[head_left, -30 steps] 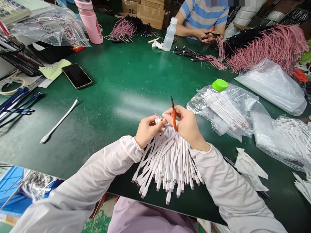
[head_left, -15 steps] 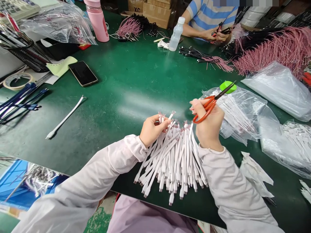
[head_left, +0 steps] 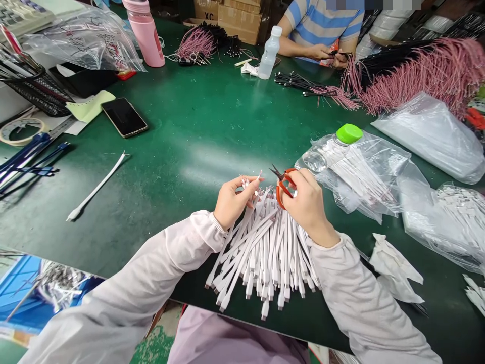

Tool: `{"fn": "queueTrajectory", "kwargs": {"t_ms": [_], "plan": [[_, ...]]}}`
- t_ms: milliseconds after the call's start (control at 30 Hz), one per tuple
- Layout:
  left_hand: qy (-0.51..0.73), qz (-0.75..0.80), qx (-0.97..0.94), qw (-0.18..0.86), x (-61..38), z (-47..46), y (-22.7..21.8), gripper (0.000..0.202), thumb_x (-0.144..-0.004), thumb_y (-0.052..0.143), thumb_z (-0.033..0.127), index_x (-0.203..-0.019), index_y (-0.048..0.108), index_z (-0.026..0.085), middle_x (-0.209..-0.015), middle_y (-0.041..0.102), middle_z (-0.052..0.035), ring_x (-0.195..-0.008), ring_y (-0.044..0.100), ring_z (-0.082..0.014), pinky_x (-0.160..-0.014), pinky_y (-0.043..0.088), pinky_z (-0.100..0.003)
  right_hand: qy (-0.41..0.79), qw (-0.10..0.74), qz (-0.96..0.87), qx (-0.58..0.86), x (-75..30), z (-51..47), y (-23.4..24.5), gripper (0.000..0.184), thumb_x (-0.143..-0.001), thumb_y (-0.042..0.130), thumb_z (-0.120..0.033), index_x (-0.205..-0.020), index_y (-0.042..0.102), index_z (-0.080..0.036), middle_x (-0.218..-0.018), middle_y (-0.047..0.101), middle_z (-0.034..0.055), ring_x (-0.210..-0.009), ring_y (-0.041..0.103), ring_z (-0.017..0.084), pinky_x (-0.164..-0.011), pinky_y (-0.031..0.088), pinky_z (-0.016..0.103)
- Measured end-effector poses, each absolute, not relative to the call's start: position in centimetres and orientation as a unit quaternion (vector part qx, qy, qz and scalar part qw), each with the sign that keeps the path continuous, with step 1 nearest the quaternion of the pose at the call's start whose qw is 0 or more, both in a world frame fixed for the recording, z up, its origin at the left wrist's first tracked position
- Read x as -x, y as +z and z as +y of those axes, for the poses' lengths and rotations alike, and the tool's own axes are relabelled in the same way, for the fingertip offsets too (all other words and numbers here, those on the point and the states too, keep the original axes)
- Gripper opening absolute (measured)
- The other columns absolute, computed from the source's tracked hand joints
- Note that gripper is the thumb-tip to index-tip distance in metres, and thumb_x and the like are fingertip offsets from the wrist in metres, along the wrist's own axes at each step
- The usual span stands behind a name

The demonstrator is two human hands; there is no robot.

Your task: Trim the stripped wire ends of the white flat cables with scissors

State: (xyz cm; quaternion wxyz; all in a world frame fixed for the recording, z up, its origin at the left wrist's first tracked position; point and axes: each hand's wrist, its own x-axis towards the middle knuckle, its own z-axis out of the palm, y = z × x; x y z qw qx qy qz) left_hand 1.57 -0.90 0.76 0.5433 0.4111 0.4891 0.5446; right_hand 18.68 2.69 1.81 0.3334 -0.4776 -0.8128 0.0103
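A fanned pile of short white flat cables (head_left: 265, 247) lies at the table's front edge, connector ends toward me and frayed wire ends away. My left hand (head_left: 233, 202) pinches several white cables near their stripped ends, one tip standing up at its fingers. In my right hand (head_left: 306, 202) is a pair of orange-handled scissors (head_left: 282, 184), fingers through the loops. Their dark blades are parted and point left toward the cable tip, a short gap away from it. A single white cable (head_left: 98, 186) lies apart on the left.
Right of the pile are a green-capped clear bottle (head_left: 349, 134), plastic bags with white cables (head_left: 366, 174) and torn white paper (head_left: 396, 263). Leftward lie a phone (head_left: 124, 117) and a pen holder (head_left: 41, 88). Across the table, a person in a striped shirt (head_left: 322, 23) handles black cables.
My right hand has brought the scissors left and down, from beside the green-capped bottle to near the left hand. The blades are now spread. The left hand keeps its pinch.
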Motion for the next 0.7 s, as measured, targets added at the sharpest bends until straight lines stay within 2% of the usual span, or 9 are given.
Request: {"fn": "queueTrajectory", "kwargs": {"t_ms": [67,133,233,367,467,600,700], "plan": [[0.545,0.487,-0.405,0.549,-1.6,-0.9,0.7,0.037,-0.075,0.067,0.046,-0.093,0.073,0.014,-0.094,0.068,-0.0076,-0.062,0.055,-0.0105,-0.047,0.048,-0.021,-0.040,0.313,-0.822,0.474,-18.9,2.7,1.3,0.008,-0.083,0.052,-0.014,-0.084,0.059,-0.019,-0.084,0.059,0.0084,-0.082,0.056,0.023,-0.072,0.044,0.033],[0.545,0.485,-0.403,0.553,-1.6,-0.9,0.7,0.038,-0.074,0.068,0.047,-0.093,0.074,0.014,-0.097,0.068,-0.0091,-0.069,0.056,-0.0128,-0.049,0.050,-0.021,-0.084,0.292,-0.827,0.473,-19.1,2.8,1.0,0.011,-0.085,0.051,-0.015,-0.086,0.062,-0.017,-0.084,0.060,0.0091,-0.081,0.055,0.024,-0.072,0.045,0.034],[0.544,0.482,-0.403,0.556,-1.7,-0.8,0.6,0.041,-0.074,0.067,0.049,-0.093,0.074,0.013,-0.096,0.068,-0.0097,-0.076,0.058,-0.0158,-0.050,0.051,-0.021,-0.114,0.276,-0.829,0.473,-19.3,2.8,0.8,0.016,-0.086,0.049,-0.015,-0.089,0.065,-0.016,-0.084,0.061,0.0090,-0.080,0.056,0.024,-0.072,0.046,0.034],[0.543,0.475,-0.402,0.563,-1.7,-0.7,0.5,0.041,-0.075,0.066,0.049,-0.095,0.074,0.014,-0.091,0.066,-0.0086,-0.075,0.059,-0.0155,-0.050,0.052,-0.021,-0.101,0.284,-0.827,0.475,-19.3,2.8,0.9,0.017,-0.086,0.049,-0.016,-0.090,0.066,-0.016,-0.084,0.062,0.0092,-0.081,0.057,0.023,-0.073,0.046,0.034],[0.549,0.473,-0.402,0.560,-1.7,-0.7,0.6,0.035,-0.074,0.068,0.046,-0.088,0.072,0.014,-0.085,0.064,-0.0061,-0.072,0.058,-0.0141,-0.052,0.053,-0.021,-0.051,0.305,-0.822,0.479,-19.1,2.7,1.3,0.015,-0.084,0.052,-0.017,-0.087,0.066,-0.016,-0.083,0.062,0.0082,-0.078,0.057,0.022,-0.069,0.045,0.032],[0.555,0.472,-0.404,0.553,-1.7,-0.7,0.7,0.030,-0.071,0.072,0.043,-0.075,0.068,0.014,-0.073,0.059,-0.0019,-0.067,0.055,-0.0113,-0.056,0.054,-0.022,0.104,0.338,-0.801,0.484,-18.7,2.4,2.3,0.013,-0.082,0.056,-0.018,-0.088,0.068,-0.018,-0.075,0.058,0.0024,-0.062,0.050,0.015,-0.061,0.042,0.027],[0.560,0.466,-0.407,0.551,-1.8,-0.7,0.7,0.030,-0.069,0.073,0.043,-0.073,0.067,0.013,-0.073,0.060,-0.0015,-0.068,0.055,-0.0115,-0.058,0.054,-0.023,0.206,0.365,-0.771,0.480,-18.2,2.1,3.2,0.013,-0.083,0.058,-0.022,-0.090,0.068,-0.019,-0.073,0.056,0.0003,-0.061,0.049,0.013,-0.061,0.042,0.026]]}}
